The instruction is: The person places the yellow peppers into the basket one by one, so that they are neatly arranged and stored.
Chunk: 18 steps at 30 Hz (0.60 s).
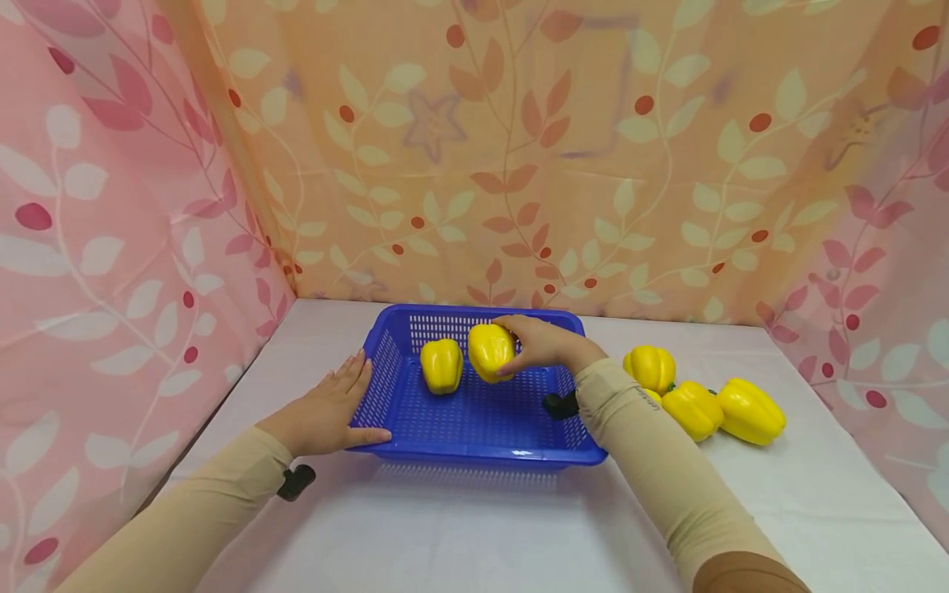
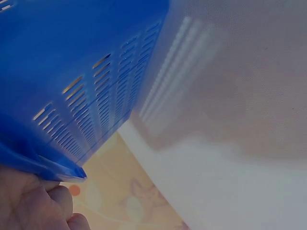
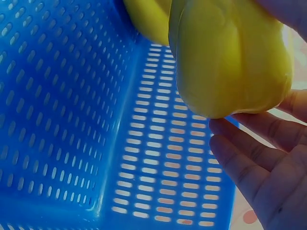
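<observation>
Fingers (image 3: 235,158) grip pepper (image 1: 488,352), white table (image 1: 445,531) below, curtain (image 1: 474,165) behind.

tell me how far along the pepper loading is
Looks done: one yellow bell pepper sits in the blue plastic basket. In hand: the right hand grips a second pepper over the basket; the left hand holds the basket's rim. Apparently left: at least three loose peppers on the white tabletop, right of the basket.

A glossy yellow bell pepper (image 1: 489,352) is gripped by the right hand (image 1: 544,343), raised above the floor of a blue slotted plastic basket (image 1: 474,452). The rectangular basket stands upright beneath that hand, its left end touching the left hand (image 1: 322,413).
</observation>
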Tool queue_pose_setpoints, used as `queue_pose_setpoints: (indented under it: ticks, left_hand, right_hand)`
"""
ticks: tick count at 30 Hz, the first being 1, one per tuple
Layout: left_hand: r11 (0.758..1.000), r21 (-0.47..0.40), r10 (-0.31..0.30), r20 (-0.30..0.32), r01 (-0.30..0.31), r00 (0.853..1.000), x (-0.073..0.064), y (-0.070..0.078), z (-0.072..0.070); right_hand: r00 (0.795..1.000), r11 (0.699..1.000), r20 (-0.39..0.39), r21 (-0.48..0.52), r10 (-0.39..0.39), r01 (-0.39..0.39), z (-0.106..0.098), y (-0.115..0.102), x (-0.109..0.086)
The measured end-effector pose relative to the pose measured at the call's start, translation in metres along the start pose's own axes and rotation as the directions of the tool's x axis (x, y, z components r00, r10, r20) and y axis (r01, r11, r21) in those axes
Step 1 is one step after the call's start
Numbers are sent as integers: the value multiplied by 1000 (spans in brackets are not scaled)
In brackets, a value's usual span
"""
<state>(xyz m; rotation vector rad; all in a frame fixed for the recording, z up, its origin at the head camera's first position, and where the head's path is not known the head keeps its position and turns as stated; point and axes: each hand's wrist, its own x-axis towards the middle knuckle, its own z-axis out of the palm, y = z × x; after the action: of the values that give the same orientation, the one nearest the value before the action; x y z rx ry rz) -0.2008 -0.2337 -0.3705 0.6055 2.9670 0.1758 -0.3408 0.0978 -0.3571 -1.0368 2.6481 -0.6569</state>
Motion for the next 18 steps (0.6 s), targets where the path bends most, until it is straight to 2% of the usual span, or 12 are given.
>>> queue_pose_setpoints:
  ticks: [9, 18]
  left_hand:
    - [1000, -19, -9, -3, 9, 1000, 2, -1, 2]
    - [1000, -11, -20, 6, 20, 1000, 3, -2, 4]
  right_hand:
    - [998, 998, 18, 5, 64, -64, 5, -2, 10]
    - [997, 998, 42, -8, 62, -61, 14, -1, 17]
